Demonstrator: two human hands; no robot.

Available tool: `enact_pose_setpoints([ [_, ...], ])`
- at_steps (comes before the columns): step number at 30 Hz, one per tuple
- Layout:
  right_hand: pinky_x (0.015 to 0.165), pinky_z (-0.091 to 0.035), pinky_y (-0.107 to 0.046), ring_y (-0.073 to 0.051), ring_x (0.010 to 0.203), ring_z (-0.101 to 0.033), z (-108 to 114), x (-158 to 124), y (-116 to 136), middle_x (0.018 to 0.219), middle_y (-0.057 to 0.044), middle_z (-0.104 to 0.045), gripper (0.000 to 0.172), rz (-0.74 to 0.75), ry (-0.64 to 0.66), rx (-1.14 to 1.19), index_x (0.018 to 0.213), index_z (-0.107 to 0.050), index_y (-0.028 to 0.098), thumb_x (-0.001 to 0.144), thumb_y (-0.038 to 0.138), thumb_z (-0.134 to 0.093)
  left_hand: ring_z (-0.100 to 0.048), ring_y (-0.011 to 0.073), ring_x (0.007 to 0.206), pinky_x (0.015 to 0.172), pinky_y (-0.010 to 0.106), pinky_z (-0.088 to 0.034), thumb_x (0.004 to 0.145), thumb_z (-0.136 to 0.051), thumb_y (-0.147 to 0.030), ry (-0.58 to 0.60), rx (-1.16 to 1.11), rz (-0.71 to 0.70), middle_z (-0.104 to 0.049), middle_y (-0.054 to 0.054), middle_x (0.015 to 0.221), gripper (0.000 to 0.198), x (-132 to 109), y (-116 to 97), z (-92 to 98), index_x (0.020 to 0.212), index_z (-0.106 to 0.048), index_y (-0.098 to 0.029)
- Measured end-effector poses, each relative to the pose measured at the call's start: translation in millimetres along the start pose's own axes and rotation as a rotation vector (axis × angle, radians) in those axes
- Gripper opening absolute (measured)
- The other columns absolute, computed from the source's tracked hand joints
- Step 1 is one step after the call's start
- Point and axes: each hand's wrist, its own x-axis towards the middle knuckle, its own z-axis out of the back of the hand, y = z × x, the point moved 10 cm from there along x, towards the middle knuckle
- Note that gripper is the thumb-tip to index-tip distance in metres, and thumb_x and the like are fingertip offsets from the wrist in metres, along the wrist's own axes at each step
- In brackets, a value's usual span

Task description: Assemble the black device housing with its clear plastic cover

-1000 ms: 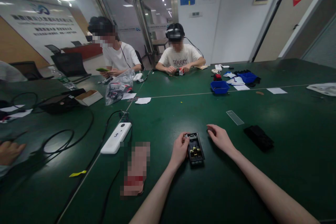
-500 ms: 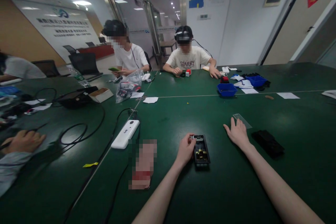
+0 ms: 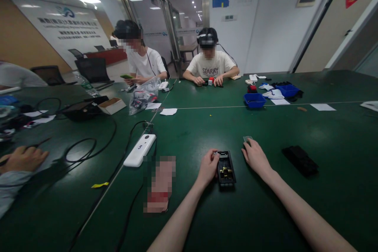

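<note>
Clear strip [image 3: 247,138] and right hand [image 3: 256,156] have moved left, nearer the black box [image 3: 226,164] below centre; whether that hand pinches the strip cannot be told; the left hand [image 3: 207,167] grips the box's left edge; a black pouch [image 3: 300,160] lies lower right.

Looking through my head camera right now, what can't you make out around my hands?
Head view, all three:
Transparent flat strip: mostly covered by the right hand.
Black rectangular open-topped case: upper left edge partly hidden by the left hand.
Pink rectangular object: surface details blurred by pixelation.
</note>
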Motion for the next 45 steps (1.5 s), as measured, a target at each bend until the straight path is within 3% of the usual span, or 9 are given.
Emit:
enact_pose_setpoints([
  [6, 0.095, -0.04, -0.044, -0.031, 0.116, -0.047, -0.6, 0.0, -12.6, 0.124, -0.023, -0.051, 0.049, -0.052, 0.022, 0.015, 0.124, -0.045, 0.003, 0.087, 0.034, -0.041, -0.04, 0.005, 0.032, 0.03, 0.015, -0.03, 0.084, -0.043, -0.032, -0.021, 0.033, 0.001, -0.048, -0.006, 0.056, 0.023, -0.6, -1.7, 2.1, 0.096, -0.053, -0.016],
  [11, 0.088, -0.044, -0.04, -0.026, 0.103, -0.055, 3.4, -2.8, 8.5, 0.113, -0.017, -0.059, 0.035, 0.056, 0.046, 0.024, 0.116, -0.053, 0.011, 0.087, 0.022, -0.038, -0.041, 0.0056, 0.032, 0.03, 0.016, -0.031, 0.084, -0.043, -0.034, -0.017, 0.033, 0.011, -0.048, -0.006, 0.056, 0.025, -1.8, -2.7, 1.9, 0.097, -0.053, -0.016],
  [15, 0.086, -0.044, -0.036, -0.024, 0.099, -0.056, 6.2, -6.9, 32.6, 0.112, -0.015, -0.061, 0.036, 0.149, 0.114, 0.004, 0.118, -0.052, 0.011, 0.086, 0.019, -0.037, -0.042, 0.0059, 0.031, 0.03, 0.016, -0.031, 0.084, -0.042, -0.035, -0.007, 0.029, 0.012, -0.049, -0.006, 0.055, 0.025, -1.4, -2.8, 1.6, 0.096, -0.053, -0.015],
  [21, 0.072, -0.047, -0.031, -0.021, 0.081, -0.061, 12.0, -9.4, 39.3, 0.091, -0.013, -0.067, 0.043, 0.072, 0.255, 0.096, 0.127, -0.045, 0.01, 0.087, 0.022, -0.033, -0.041, 0.0051, 0.031, 0.029, 0.015, -0.031, 0.084, -0.043, -0.035, 0.004, 0.011, 0.017, -0.049, -0.006, 0.056, 0.025, -1.2, -2.3, 0.9, 0.096, -0.052, -0.016],
  [25, 0.071, -0.046, -0.03, -0.02, 0.076, -0.062, 9.3, -10.7, 35.8, 0.086, -0.01, -0.067, 0.048, 0.031, 0.299, 0.273, 0.131, -0.04, 0.01, 0.085, 0.02, -0.035, -0.041, 0.0047, 0.032, 0.029, 0.014, -0.032, 0.084, -0.044, -0.035, 0.011, 0.005, 0.028, -0.049, -0.006, 0.057, 0.025, -2.6, -3.1, 0.5, 0.097, -0.052, -0.016],
  [33, 0.068, -0.047, -0.031, -0.017, 0.068, -0.063, 11.2, -8.5, 27.8, 0.079, -0.005, -0.068, 0.042, -0.041, 0.229, 0.586, 0.123, -0.047, 0.014, 0.082, 0.019, -0.037, -0.043, 0.0055, 0.033, 0.031, 0.016, -0.034, 0.083, -0.044, -0.036, 0.019, 0.003, 0.027, -0.051, -0.005, 0.058, 0.029, -1.5, -2.5, 1.0, 0.101, -0.053, -0.015],
  [40, 0.056, -0.05, -0.03, -0.016, 0.062, -0.063, 12.2, -4.9, 10.1, 0.082, -0.004, -0.066, 0.034, -0.282, 0.081, 1.198, 0.108, -0.041, 0.019, 0.076, 0.03, -0.051, -0.044, 0.0062, 0.033, 0.03, 0.017, -0.034, 0.083, -0.045, -0.035, 0.011, 0.033, 0.028, -0.053, -0.004, 0.06, 0.03, -1.7, -4.7, 2.0, 0.102, -0.054, -0.014],
  [45, 0.06, -0.052, -0.03, -0.014, 0.064, -0.064, 5.8, -8.4, 34.2, 0.082, -0.001, -0.064, 0.047, -0.319, 0.155, 1.6, 0.103, -0.037, 0.022, 0.067, 0.031, -0.066, -0.043, 0.0059, 0.032, 0.03, 0.016, -0.035, 0.083, -0.044, -0.035, 0.02, 0.022, 0.02, -0.051, -0.004, 0.059, 0.031, -1.2, -4.4, 1.0, 0.104, -0.053, -0.013],
])
